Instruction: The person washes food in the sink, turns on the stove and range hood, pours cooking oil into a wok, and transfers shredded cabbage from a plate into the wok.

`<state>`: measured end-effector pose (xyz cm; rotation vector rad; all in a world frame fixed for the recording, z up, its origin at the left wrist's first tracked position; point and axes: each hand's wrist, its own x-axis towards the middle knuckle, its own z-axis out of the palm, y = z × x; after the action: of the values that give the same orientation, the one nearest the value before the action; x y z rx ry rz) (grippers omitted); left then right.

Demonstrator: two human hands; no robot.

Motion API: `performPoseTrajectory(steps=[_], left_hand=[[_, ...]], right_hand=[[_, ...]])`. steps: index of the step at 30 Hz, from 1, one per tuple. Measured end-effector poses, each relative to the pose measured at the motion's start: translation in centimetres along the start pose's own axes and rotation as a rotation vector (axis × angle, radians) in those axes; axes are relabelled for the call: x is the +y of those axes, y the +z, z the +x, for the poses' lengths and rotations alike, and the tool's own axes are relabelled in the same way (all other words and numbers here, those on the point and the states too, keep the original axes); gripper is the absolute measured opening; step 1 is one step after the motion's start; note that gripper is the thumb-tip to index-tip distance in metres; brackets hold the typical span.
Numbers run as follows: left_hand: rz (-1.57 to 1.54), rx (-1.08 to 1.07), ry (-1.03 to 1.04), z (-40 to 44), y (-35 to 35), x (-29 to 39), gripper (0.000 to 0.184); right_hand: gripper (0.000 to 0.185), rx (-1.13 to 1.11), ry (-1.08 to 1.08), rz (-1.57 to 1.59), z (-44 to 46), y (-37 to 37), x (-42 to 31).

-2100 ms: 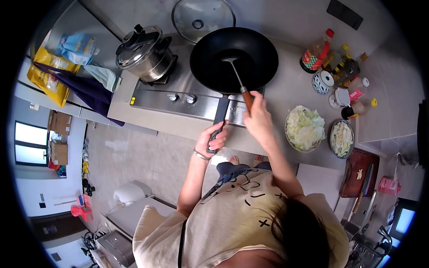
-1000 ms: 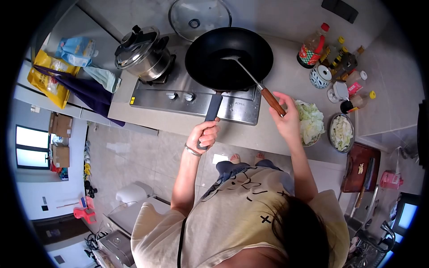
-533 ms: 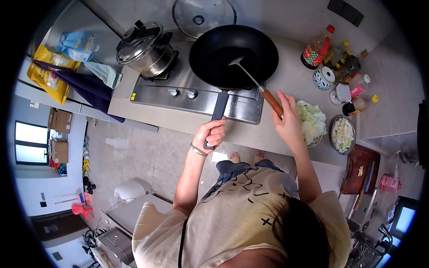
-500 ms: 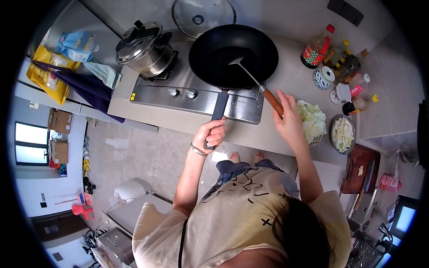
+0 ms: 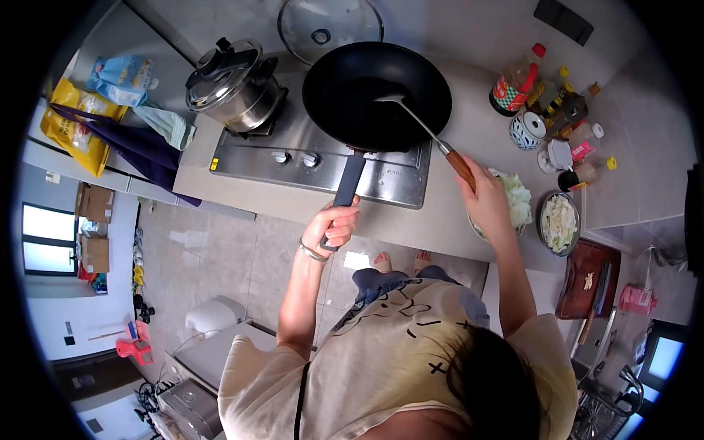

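Note:
My left hand (image 5: 334, 224) is wrapped round the dark grey handle of a black wok (image 5: 330, 106), which stands over the right side of the steel gas stove (image 5: 249, 163). In my right hand (image 5: 487, 199) is a spatula (image 5: 420, 123) with a wooden grip and metal shaft; its head rests inside the wok. The wok's dark inside shows no clear food. Partly hidden behind my right hand is a bowl of chopped cabbage (image 5: 516, 196). Further right stands a bowl of pale chopped pieces (image 5: 559, 224).
A steel pressure cooker (image 5: 238, 92) occupies the left burner. Behind the wok leans a glass lid (image 5: 330, 26). Sauce bottles (image 5: 514, 82) and a patterned jar (image 5: 527, 130) line the right side. A cutting board (image 5: 579, 282) with a knife lies near the sink.
The wok handle has swung slightly left with my left hand. My right hand has moved a little right and down, its fingers closing further round the spatula grip.

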<state>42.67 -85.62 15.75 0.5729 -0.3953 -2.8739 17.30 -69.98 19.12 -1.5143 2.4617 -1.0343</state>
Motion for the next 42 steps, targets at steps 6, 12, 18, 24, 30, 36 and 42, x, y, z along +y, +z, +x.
performPoseTrajectory(steps=[6,12,18,24,30,36,42], left_hand=[[0.250,0.090,0.058,-0.2,-1.6,-1.0,0.014],[0.118,-0.079,0.081,0.7,-4.3,-1.2,0.017],[-0.195,-0.213,0.052,1.9,-3.5,-1.6,0.024],[-0.329,-0.282,0.015,0.8,1.3,-1.5,0.021],[-0.332,-0.212,-0.027,-1.4,6.1,-0.8,0.016],[-0.143,-0.028,-0.036,-4.0,5.7,-1.1,0.016],[0.065,-0.022,0.051,-4.2,1.1,-1.9,0.018]], right_hand=[[0.037,-0.004,0.093,0.087,-0.2,-0.9,-0.3],[0.036,0.071,0.063,0.094,-0.3,-2.0,-0.7],[0.036,0.160,-0.004,0.114,-0.1,-3.3,-0.9],[0.036,0.162,-0.014,0.132,-0.4,-3.8,-0.3],[0.037,0.117,0.068,0.170,-1.7,-4.1,-0.1],[0.038,0.147,0.039,0.186,-2.9,-3.5,1.1],[0.037,0.123,0.061,0.216,-3.4,-4.1,0.6]])
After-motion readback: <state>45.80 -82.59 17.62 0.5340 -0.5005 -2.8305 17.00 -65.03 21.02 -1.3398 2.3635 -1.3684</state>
